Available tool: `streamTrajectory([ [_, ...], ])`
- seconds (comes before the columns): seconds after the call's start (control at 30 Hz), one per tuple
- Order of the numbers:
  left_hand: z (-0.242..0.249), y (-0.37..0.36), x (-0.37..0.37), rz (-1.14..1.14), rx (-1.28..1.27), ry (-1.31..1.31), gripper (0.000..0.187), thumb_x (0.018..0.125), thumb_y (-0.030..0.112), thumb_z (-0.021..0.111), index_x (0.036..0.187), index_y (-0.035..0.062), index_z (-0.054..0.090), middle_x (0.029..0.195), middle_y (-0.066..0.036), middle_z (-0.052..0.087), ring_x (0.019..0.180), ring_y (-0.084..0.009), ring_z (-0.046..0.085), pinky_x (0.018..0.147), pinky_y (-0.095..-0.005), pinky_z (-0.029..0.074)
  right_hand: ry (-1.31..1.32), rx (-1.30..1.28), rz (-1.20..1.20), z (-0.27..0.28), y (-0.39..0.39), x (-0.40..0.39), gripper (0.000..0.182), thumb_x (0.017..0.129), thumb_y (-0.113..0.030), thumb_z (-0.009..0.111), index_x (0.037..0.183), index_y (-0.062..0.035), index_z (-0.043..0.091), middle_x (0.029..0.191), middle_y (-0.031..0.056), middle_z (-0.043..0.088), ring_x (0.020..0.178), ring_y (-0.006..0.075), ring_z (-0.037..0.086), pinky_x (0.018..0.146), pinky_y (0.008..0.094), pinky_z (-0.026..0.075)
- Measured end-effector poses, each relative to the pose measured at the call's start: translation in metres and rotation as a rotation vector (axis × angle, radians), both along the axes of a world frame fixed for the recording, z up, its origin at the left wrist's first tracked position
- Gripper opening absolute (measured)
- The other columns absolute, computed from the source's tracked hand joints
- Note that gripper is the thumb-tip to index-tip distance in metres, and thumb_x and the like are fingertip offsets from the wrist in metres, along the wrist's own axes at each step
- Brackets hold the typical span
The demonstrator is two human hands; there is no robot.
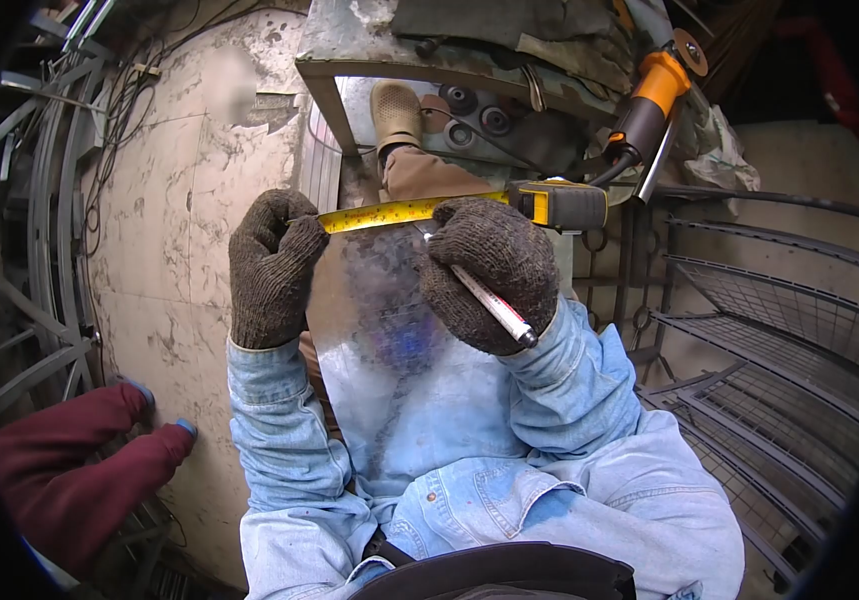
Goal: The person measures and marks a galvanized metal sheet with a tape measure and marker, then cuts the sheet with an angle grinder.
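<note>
Both hands wear dark knitted gloves. My left hand [274,268] is closed, its thumb and fingers pinching the free end of a yellow tape measure blade [389,213]. The blade stretches across to the black and yellow tape case [577,206], just beyond my right hand [494,265]. My right hand is closed around a white and red marker pen [492,303], whose dark end points toward my wrist. Its fingers also touch the blade near the case. Under the hands lies a shiny, smudged sheet [429,385] that looks like metal.
An orange angle grinder [657,88] rests at the bench [324,68] corner, with discs [495,120] below. Dark metal mesh racks [769,345] stand right. Metal bars [44,250] and cables line the left. Another person's maroon-clad legs [79,465] are lower left.
</note>
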State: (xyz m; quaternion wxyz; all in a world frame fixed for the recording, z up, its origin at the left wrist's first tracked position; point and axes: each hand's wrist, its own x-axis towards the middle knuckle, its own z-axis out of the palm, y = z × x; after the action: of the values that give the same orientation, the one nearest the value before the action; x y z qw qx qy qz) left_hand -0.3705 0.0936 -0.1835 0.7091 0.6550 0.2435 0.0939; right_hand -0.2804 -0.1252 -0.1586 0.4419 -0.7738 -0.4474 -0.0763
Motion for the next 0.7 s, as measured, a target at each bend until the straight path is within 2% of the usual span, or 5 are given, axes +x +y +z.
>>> streamTrajectory([
  [0.13, -0.0011, -0.0005, 0.0004, 0.015, -0.022, 0.001, 0.015, 0.091, 0.014, 0.067, 0.094, 0.0016, 0.06, 0.082, 0.0, 0.057, 0.074, -0.009, 0.052, 0.069, -0.0235, 0.046, 0.049, -0.015, 0.001, 0.0038, 0.0003, 0.0007, 0.026, 0.071, -0.009, 0.074, 0.095, -0.0084, 0.067, 0.092, 0.0136, 0.066, 0.085, 0.0359, 0.065, 0.078, 0.0457, 0.054],
  [0.2, -0.0014, -0.0002, 0.0004, 0.014, -0.009, 0.003, 0.014, 0.091, 0.014, 0.067, 0.095, 0.0016, 0.06, 0.082, -0.001, 0.057, 0.074, -0.0091, 0.053, 0.069, -0.0236, 0.046, 0.067, -0.024, 0.014, 0.0027, -0.0021, -0.0004, 0.031, 0.067, -0.011, 0.08, 0.095, -0.0033, 0.068, 0.099, 0.0188, 0.066, 0.094, 0.0394, 0.065, 0.085, 0.0472, 0.053],
  [0.33, -0.0009, -0.0011, 0.0009, 0.02, -0.009, 0.009, 0.014, 0.091, 0.013, 0.067, 0.095, 0.0016, 0.06, 0.082, -0.001, 0.057, 0.074, -0.009, 0.053, 0.069, -0.0235, 0.046, 0.067, -0.022, 0.021, 0.0042, -0.0022, 0.0005, 0.032, 0.067, -0.011, 0.08, 0.095, -0.0035, 0.068, 0.099, 0.0187, 0.066, 0.094, 0.0394, 0.065, 0.085, 0.0473, 0.053],
  [0.4, -0.0031, -0.0014, 0.0008, 0.01, -0.002, -0.028, 0.013, 0.092, 0.016, 0.067, 0.096, 0.0062, 0.061, 0.081, 0.006, 0.053, 0.069, -0.0026, 0.045, 0.06, -0.0174, 0.037, 0.056, -0.04, 0.023, 0.0045, -0.0025, 0.0, 0.032, 0.067, -0.011, 0.08, 0.095, -0.0036, 0.068, 0.099, 0.0183, 0.066, 0.095, 0.0394, 0.065, 0.085, 0.0474, 0.053],
  [0.7, -0.0055, -0.0011, 0.0011, 0.009, -0.002, -0.024, 0.013, 0.092, 0.017, 0.067, 0.096, 0.007, 0.06, 0.08, 0.007, 0.053, 0.068, -0.0021, 0.044, 0.06, -0.0174, 0.036, 0.04, -0.03, 0.018, 0.0063, -0.0008, -0.0005, 0.03, 0.067, -0.01, 0.08, 0.094, -0.0031, 0.068, 0.098, 0.0183, 0.065, 0.094, 0.0396, 0.065, 0.085, 0.0477, 0.052],
])
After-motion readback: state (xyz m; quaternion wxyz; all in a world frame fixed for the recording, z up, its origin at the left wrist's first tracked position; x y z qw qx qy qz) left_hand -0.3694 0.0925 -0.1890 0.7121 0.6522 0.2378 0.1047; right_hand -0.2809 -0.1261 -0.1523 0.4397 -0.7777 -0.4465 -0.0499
